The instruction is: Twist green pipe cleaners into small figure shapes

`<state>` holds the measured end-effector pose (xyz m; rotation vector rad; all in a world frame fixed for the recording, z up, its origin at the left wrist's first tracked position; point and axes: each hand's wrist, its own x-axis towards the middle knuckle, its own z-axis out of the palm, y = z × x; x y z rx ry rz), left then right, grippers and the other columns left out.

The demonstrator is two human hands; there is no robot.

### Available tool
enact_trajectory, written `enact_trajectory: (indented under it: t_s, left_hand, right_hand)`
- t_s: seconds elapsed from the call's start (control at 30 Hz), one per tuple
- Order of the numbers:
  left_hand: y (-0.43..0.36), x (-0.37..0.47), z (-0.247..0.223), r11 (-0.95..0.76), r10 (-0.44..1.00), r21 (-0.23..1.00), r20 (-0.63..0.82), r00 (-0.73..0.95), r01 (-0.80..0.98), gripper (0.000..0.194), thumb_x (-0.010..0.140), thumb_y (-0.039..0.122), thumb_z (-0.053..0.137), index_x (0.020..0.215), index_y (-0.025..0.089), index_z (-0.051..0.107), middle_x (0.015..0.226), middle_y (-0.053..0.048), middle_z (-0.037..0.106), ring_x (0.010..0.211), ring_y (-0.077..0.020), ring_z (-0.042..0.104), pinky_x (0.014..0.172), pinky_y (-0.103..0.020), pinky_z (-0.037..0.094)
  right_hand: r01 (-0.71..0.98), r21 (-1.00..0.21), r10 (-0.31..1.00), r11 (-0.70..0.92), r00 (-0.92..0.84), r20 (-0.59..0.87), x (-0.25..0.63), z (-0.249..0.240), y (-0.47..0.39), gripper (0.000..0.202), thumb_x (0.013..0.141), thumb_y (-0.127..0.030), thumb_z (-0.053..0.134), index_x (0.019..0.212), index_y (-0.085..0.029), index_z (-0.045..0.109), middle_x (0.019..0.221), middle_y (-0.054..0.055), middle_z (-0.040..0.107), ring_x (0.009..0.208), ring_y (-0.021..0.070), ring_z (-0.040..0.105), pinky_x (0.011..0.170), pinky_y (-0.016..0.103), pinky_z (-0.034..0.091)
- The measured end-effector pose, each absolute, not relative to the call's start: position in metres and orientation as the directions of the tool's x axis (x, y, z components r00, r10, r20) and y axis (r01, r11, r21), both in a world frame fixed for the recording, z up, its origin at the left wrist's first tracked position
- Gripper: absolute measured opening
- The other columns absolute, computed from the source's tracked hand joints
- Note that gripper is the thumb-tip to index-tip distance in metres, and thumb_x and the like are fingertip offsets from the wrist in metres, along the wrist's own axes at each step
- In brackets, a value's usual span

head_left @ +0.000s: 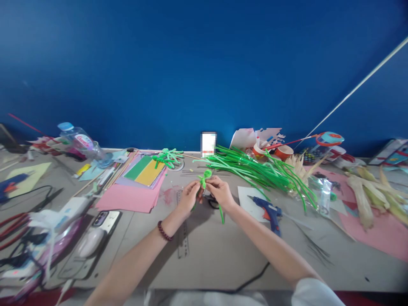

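Blue wall (204,76), filling the upper part of my view; below it, I look along a grey bench (153,255). A long bundle of green pipe cleaners (261,170) lies right of centre, near the wall. At far right, dry corn husks (363,199) rest on pink paper (389,238). On the left, I see a stack of pink sheets (127,199) bearing smaller coloured ones, with a tilted plastic bottle (84,142) beyond it. A phone (112,218) lies nearer to me. To the right of centre, a blue glue gun (270,214) lies partly on white paper (244,195).

Both hands meet at the middle of the bench. The left hand (190,194) and the right hand (222,194) each pinch, between bent fingers, a twisted green piece (204,182), which I see held upright with a rounded coil at its top. A clear ruler (183,242) lies below the left hand. Near the stack, a small heap of bent green pieces (168,158) adjoins a roll of tape (180,165). Smallest, a beaded bracelet (165,231) circles the left wrist.
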<state>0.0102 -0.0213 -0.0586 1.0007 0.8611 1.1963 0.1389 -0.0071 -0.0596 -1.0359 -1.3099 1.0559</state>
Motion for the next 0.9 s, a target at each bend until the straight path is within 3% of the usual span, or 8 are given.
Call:
enact_trajectory:
  t_s: [0.17, 0.23, 0.3, 0.4, 0.5, 0.63, 0.77, 0.9]
  left_hand:
    - [-0.022, 0.01, -0.054, 0.231, 0.937, 0.849, -0.064, 0.342, -0.475, 0.029, 0.079, 0.039, 0.054, 0.06, 0.017, 0.05, 0.041, 0.007, 0.034, 0.037, -0.0063, 0.031, 0.042, -0.02, 0.032]
    - [-0.022, 0.008, -0.053, 0.295, 0.913, 0.807, -0.08, 0.399, -0.512, 0.03, 0.078, 0.038, 0.057, 0.06, 0.016, 0.05, 0.04, 0.008, 0.034, 0.037, -0.0053, 0.029, 0.041, -0.019, 0.031]
    - [-0.021, 0.006, -0.053, 0.341, 0.891, 0.775, -0.086, 0.445, -0.533, 0.029, 0.078, 0.038, 0.06, 0.061, 0.015, 0.051, 0.041, 0.008, 0.034, 0.036, -0.0049, 0.028, 0.041, -0.018, 0.03]
    - [-0.021, 0.003, -0.053, 0.388, 0.863, 0.738, -0.082, 0.498, -0.552, 0.028, 0.077, 0.036, 0.062, 0.063, 0.015, 0.051, 0.041, 0.007, 0.035, 0.036, -0.005, 0.03, 0.041, -0.018, 0.032]
    - [-0.022, 0.0, -0.055, 0.474, 0.822, 0.656, -0.091, 0.562, -0.587, 0.025, 0.076, 0.031, 0.064, 0.064, 0.015, 0.051, 0.042, 0.008, 0.034, 0.036, -0.0042, 0.028, 0.04, -0.017, 0.032]
    - [-0.024, -0.002, -0.058, 0.563, 0.767, 0.581, -0.103, 0.633, -0.587, 0.023, 0.077, 0.027, 0.064, 0.063, 0.015, 0.05, 0.04, 0.008, 0.032, 0.034, -0.0038, 0.024, 0.039, -0.016, 0.032]
    - [-0.022, 0.0, -0.061, 0.508, 0.791, 0.679, -0.125, 0.599, -0.53, 0.027, 0.075, 0.039, 0.065, 0.067, 0.015, 0.055, 0.042, 0.006, 0.041, 0.036, -0.0059, 0.034, 0.043, -0.02, 0.038]
    - [-0.016, 0.005, -0.062, 0.269, 0.91, 0.882, -0.101, 0.402, -0.387, 0.03, 0.073, 0.045, 0.066, 0.077, 0.016, 0.059, 0.059, 0.001, 0.058, 0.05, -0.0111, 0.052, 0.052, -0.024, 0.044]
  right_hand:
    - [0.001, -0.954, 0.952, 0.298, 0.072, 0.298, 0.138, -0.059, -0.009, 0.008, 0.069, -0.029, 0.069, 0.068, -0.023, 0.073, 0.071, 0.001, 0.055, 0.075, 0.0154, 0.053, 0.072, 0.028, 0.043]
    - [-0.013, -0.959, 0.956, 0.282, 0.083, 0.28, 0.137, -0.06, -0.009, 0.009, 0.069, -0.031, 0.07, 0.067, -0.022, 0.072, 0.07, 0.001, 0.054, 0.073, 0.0144, 0.052, 0.067, 0.027, 0.043]
    - [-0.071, -0.982, 0.984, 0.177, 0.047, 0.174, 0.137, -0.059, -0.009, 0.016, 0.067, -0.037, 0.071, 0.066, -0.021, 0.071, 0.072, 0.0, 0.054, 0.062, 0.0113, 0.049, 0.053, 0.024, 0.039]
    - [-0.183, -0.982, 0.996, -0.045, -0.082, -0.03, 0.137, -0.056, -0.009, 0.029, 0.063, -0.046, 0.072, 0.067, -0.018, 0.07, 0.072, -0.001, 0.052, 0.043, 0.0041, 0.034, 0.037, 0.022, 0.022]
    - [-0.247, -0.958, 0.976, -0.144, -0.193, -0.098, 0.138, -0.051, -0.011, 0.034, 0.061, -0.049, 0.073, 0.067, -0.015, 0.068, 0.062, -0.004, 0.047, 0.039, 0.0018, 0.026, 0.036, 0.022, 0.014]
    - [-0.294, -0.92, 0.937, -0.259, -0.308, -0.166, 0.139, -0.048, -0.014, 0.036, 0.061, -0.048, 0.075, 0.064, -0.013, 0.066, 0.043, -0.01, 0.03, 0.038, 0.0022, 0.019, 0.037, 0.021, 0.01]
    - [-0.331, -0.891, 0.925, -0.31, -0.321, -0.203, 0.138, -0.048, -0.014, 0.035, 0.063, -0.047, 0.073, 0.061, -0.014, 0.062, 0.037, -0.01, 0.033, 0.034, 0.0021, 0.018, 0.035, 0.02, 0.01]
    - [-0.362, -0.892, 0.961, -0.272, -0.159, -0.228, 0.136, -0.05, -0.013, 0.036, 0.057, -0.048, 0.075, 0.065, -0.015, 0.062, 0.037, -0.008, 0.041, 0.032, 0.0033, 0.026, 0.034, 0.019, 0.015]
